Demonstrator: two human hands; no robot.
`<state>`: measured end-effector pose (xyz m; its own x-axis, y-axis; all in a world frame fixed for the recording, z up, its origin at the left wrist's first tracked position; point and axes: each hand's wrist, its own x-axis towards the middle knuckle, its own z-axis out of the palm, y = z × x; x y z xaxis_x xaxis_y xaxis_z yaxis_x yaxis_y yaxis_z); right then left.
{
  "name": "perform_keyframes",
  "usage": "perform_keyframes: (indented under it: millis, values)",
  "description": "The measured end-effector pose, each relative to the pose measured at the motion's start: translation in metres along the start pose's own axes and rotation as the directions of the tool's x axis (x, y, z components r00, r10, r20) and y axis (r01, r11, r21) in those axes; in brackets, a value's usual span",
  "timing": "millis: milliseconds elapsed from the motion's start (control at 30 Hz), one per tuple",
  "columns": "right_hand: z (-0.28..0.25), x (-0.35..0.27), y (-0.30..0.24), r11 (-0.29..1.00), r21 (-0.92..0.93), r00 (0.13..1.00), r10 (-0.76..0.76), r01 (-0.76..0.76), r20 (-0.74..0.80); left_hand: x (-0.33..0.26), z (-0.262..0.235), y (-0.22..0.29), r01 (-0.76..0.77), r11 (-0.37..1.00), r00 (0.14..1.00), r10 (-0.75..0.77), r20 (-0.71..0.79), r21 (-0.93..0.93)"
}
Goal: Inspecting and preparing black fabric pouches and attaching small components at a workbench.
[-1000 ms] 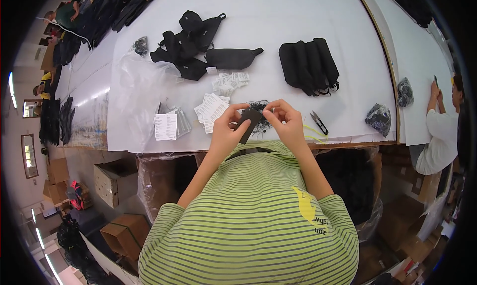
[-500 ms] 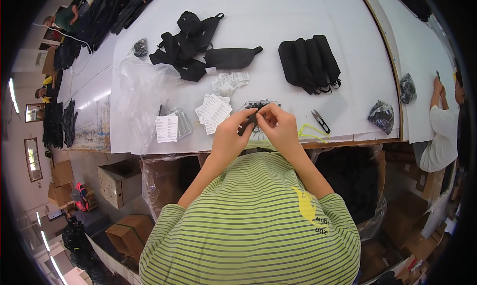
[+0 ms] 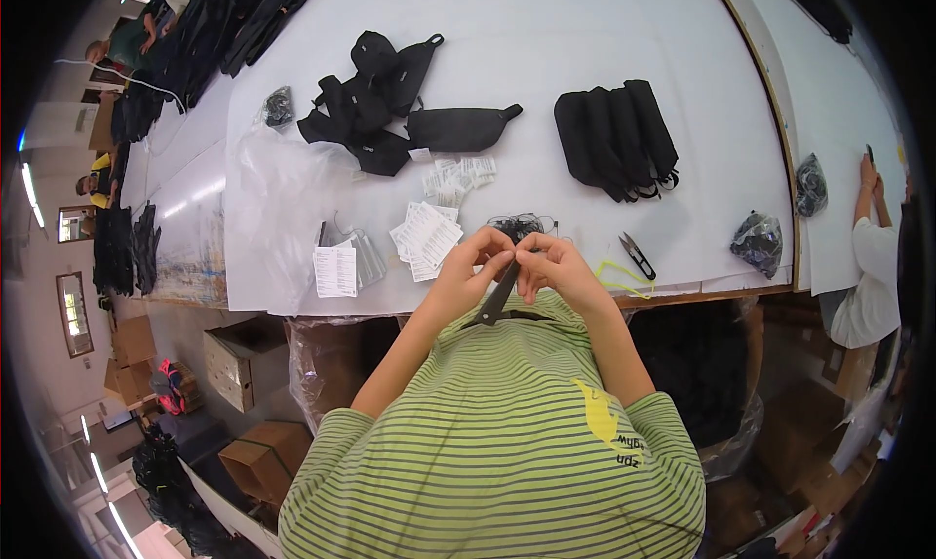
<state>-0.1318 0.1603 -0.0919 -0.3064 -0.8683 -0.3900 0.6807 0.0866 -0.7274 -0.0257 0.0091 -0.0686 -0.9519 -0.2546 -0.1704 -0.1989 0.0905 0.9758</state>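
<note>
My left hand (image 3: 472,269) and my right hand (image 3: 558,271) meet at the near edge of the table, both with fingers pinched. Between them hangs a narrow dark strip (image 3: 498,302), perhaps a tag, with a small light spot near its lower end. Its upper end disappears between the fingertips of both hands. Just beyond my fingers lies a tangle of thin black cords (image 3: 517,227), partly covered by the hands. To the right rest black thread snips (image 3: 638,255) and a loop of yellow-green cord (image 3: 624,279).
White printed cards (image 3: 426,239) lie left of my hands, with small white labels (image 3: 460,177) beyond. Black pouches (image 3: 453,130) are heaped far left; several more (image 3: 616,140) stand in a row at right. Clear plastic (image 3: 283,218) covers the left side. A person (image 3: 866,276) works at far right.
The dark strip, earlier mostly hidden in my fingers, now hangs down toward my shirt. My hands have come slightly nearer to my body, and the whole view has shifted a little.
</note>
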Motion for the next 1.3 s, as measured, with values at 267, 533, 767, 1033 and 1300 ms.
perform_keyframes:
  millis: [267, 533, 767, 1033, 1300]
  values:
    - [-0.031, 0.004, -0.011, 0.989, 0.079, 0.972, -0.103, 0.122, -0.212, 0.103, -0.004, -0.029, -0.032, 0.997, 0.996, 0.027, 0.082, 0.063]
    - [-0.035, -0.006, -0.02, 0.985, 0.049, 0.95, -0.149, 0.168, -0.274, 0.23, -0.02, -0.122, 0.037, 0.507, 0.952, 0.245, -0.185, 0.861]
    - [-0.033, -0.008, -0.014, 0.973, 0.163, 0.936, -0.1, 0.163, -0.338, 0.146, -0.016, -0.12, -0.202, 0.532, 0.966, 0.248, 0.077, 0.823]
    - [-0.021, 0.014, 0.005, 0.997, -0.046, 0.971, -0.078, 0.069, -0.228, 0.062, -0.024, -0.138, -0.296, 0.568, 0.931, 0.35, 0.099, 0.768]
    - [-0.013, 0.0, 0.023, 0.997, -0.051, 0.979, -0.067, 0.058, -0.195, 0.059, -0.032, -0.126, -0.202, 0.694, 0.953, 0.301, -0.025, 0.691]
